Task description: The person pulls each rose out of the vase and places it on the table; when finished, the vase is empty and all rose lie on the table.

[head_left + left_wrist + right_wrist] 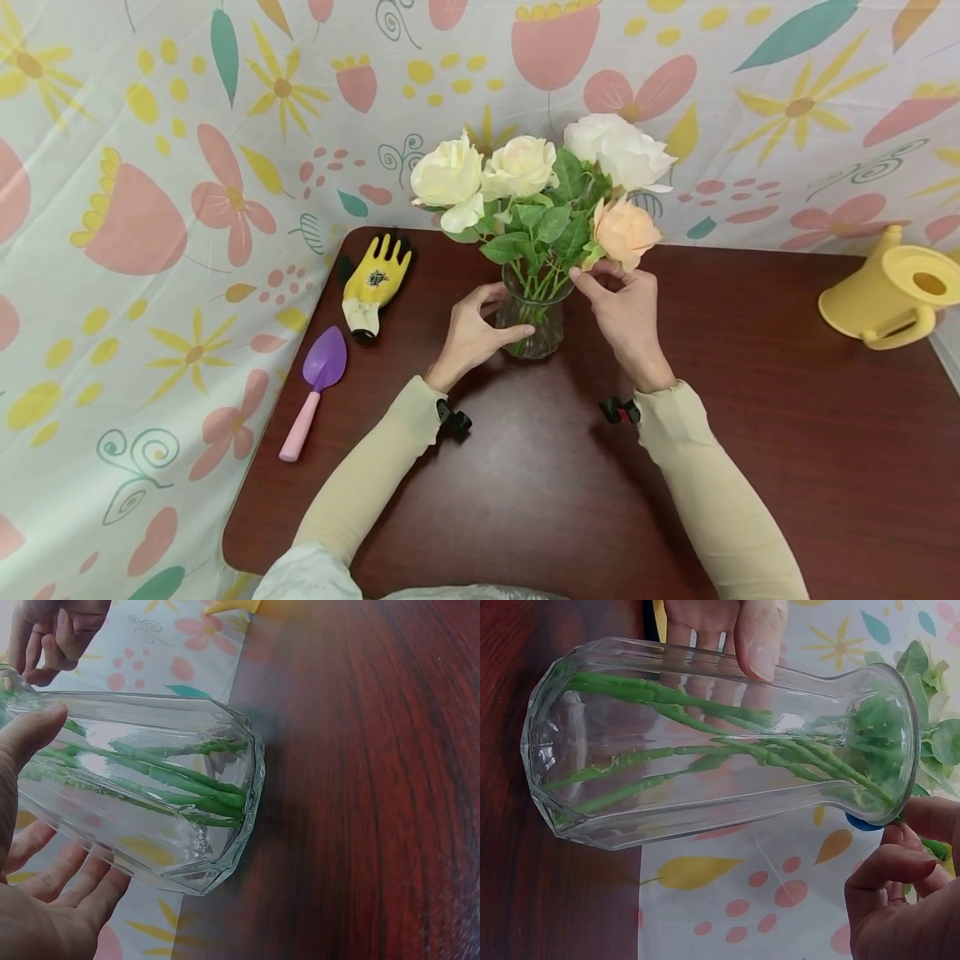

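A clear glass vase (pixel 551 333) stands upright on the table, holding artificial-looking roses with green stems (pixel 630 759). My left hand (pixel 480 329) holds the vase around its body, thumb at the front and fingers behind. At the rim, my right hand (pixel 622 312) pinches a green stem just below the peach rose (pixel 625 232), as the right wrist view shows. Two cream roses, one of them the left cream rose (pixel 447 171), lean left. A large white rose (pixel 618 150) rises at the back right. Leaves (pixel 555 223) crowd the middle of the bunch.
To the left on the dark wooden table (pixel 517 492) lie a yellow-and-black work glove (pixel 377 279) and a purple trowel (pixel 326 360) with a pink handle. A yellow watering can (pixel 858 300) stands at the far right. Flower-patterned cloth (pixel 225 292) hangs behind and at left.
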{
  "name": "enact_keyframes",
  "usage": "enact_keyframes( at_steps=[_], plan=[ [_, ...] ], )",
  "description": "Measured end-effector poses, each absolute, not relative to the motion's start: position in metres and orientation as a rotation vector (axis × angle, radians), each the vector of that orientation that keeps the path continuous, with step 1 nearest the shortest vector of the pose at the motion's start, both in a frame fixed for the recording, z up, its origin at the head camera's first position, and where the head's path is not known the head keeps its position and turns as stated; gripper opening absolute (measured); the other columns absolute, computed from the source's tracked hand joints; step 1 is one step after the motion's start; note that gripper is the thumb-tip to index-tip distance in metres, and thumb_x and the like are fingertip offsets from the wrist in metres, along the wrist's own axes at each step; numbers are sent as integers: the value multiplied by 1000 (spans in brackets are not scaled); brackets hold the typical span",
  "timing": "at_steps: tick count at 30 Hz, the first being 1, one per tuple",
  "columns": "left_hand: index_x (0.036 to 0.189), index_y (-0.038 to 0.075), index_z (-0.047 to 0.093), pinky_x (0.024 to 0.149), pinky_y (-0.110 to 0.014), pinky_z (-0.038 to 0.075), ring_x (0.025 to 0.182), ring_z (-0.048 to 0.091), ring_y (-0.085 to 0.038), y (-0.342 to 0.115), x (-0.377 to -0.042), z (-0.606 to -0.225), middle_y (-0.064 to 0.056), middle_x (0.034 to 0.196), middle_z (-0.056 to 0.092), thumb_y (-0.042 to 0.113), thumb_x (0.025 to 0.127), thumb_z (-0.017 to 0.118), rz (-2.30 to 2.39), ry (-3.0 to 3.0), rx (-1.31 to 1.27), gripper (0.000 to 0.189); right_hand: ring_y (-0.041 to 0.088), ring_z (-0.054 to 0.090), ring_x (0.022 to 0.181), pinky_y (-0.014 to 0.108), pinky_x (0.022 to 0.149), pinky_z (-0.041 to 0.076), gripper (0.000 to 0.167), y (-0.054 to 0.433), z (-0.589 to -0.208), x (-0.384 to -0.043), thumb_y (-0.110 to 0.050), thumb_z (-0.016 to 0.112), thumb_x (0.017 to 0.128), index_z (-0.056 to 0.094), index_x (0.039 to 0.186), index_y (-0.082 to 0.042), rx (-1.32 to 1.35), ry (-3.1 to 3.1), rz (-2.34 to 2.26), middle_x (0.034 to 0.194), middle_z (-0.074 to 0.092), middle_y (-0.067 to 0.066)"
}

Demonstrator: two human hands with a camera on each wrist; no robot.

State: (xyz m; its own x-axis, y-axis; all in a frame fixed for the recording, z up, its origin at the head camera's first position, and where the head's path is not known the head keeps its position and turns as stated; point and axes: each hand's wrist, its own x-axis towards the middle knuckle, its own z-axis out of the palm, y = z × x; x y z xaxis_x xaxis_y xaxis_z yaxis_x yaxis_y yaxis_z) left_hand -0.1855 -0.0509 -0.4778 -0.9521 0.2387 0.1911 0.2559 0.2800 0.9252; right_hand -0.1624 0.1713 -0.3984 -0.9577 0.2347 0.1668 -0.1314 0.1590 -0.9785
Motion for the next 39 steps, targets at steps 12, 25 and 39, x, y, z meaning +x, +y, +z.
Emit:
enact_keyframes(
  at_steps=[12,25,39],
  plan=[
    [146,4,65,117,-43,60,134,69,-33,-52,-185,-478,-18,140,71,21,83,99,-1829,-2514,-444,74,4,50,51,18,50,44,18,171,-398,-165,-15,83,97,72,82,-14,-169,-2136,1922,69,66,-15],
    [140,4,70,108,-45,65,125,76,-36,-54,-186,-476,-18,135,74,19,80,100,-1819,-2518,-413,69,5,58,47,16,44,47,22,170,-390,-160,-8,83,94,70,77,-11,-203,-1958,2068,62,69,-9],
    [137,4,73,106,-45,66,122,78,-37,-56,-189,-477,-19,132,76,19,77,102,-1842,-2502,-416,69,7,55,43,18,43,45,25,165,-380,-159,-1,78,95,69,72,-8,-107,-1789,2062,54,64,-5]
  ],
)
